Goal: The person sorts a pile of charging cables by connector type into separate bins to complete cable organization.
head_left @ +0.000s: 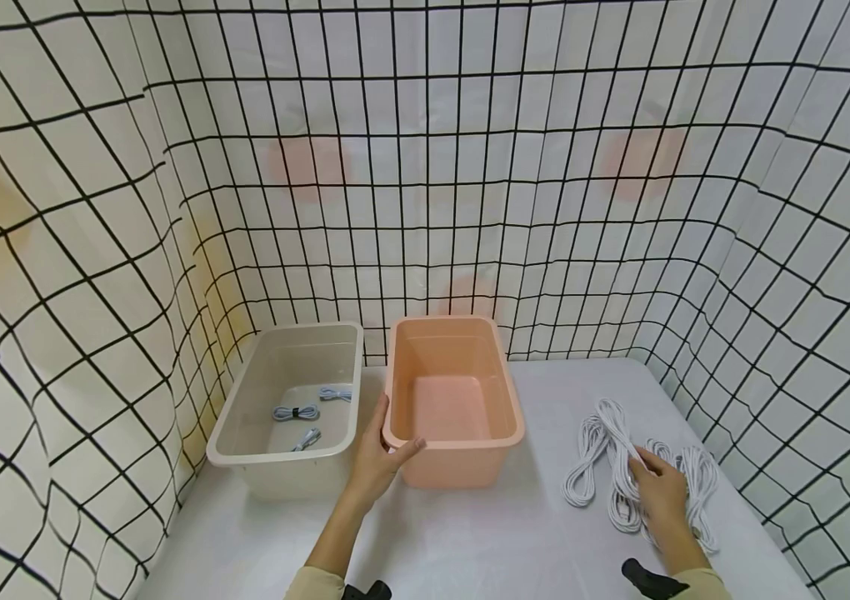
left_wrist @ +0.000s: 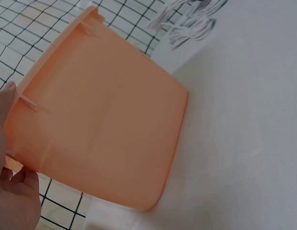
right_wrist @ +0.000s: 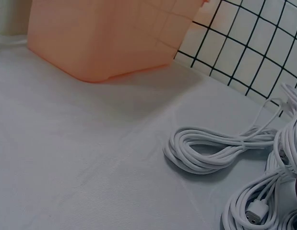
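Note:
My left hand (head_left: 378, 462) grips the peach plastic bin (head_left: 462, 467) at its near left corner, thumb along the front rim and the other fingers round the left side. The bin's floor is bare. Over at the right, my right hand (head_left: 661, 493) pinches a coiled white cable (head_left: 622, 454) from above. More bundles lie around it: one white cable coil (head_left: 582, 462) to its left and others (head_left: 702, 479) to its right. A USB-type plug (right_wrist: 257, 211) shows among the loops in the right wrist view, where the right hand is almost wholly out of frame.
A cream bin (head_left: 297, 471) stands left of the peach one, with three small tied cable bundles inside, one of them (head_left: 296, 412) with a black tie. Black grid netting (head_left: 462, 200) over white sheeting encloses the white table (head_left: 492, 550) at the back and sides.

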Demonstrator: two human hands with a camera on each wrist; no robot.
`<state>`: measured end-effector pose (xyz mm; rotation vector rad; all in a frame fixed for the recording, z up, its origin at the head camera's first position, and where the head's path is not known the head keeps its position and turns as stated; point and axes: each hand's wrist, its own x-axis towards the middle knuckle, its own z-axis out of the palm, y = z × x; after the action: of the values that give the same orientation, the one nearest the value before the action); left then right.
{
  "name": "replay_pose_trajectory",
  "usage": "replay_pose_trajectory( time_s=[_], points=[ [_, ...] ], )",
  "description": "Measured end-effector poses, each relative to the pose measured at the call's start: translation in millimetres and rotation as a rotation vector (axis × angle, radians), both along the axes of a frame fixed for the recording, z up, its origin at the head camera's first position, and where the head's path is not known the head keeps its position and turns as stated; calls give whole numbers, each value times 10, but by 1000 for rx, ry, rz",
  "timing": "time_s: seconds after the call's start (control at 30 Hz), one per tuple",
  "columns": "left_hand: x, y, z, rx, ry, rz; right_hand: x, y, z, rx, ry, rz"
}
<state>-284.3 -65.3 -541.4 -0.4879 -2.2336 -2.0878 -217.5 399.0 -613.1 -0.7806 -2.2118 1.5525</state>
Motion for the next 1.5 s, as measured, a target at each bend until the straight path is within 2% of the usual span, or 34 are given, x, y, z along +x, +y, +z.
replay_pose_trajectory(
  time_s=[0.17, 0.53, 0.8, 1.27, 1.5],
  points=[
    [0, -4, -8, 1, -8, -4, 2, 11, 131, -15, -4, 5],
    [-4, -14, -12, -7, 1, 0, -75, 23, 455, 40, -13, 101],
    [4, -16, -16, -6, -5, 13, -189, -12, 604, 125, 62, 203],
    [6, -17, -25, -6, 15, 10, -365, -246, 1006, 109, 122, 328],
    [-1, -12, -19, -4, 11, 7, -524, -424, 1177, 184, 192, 410]
  ],
)
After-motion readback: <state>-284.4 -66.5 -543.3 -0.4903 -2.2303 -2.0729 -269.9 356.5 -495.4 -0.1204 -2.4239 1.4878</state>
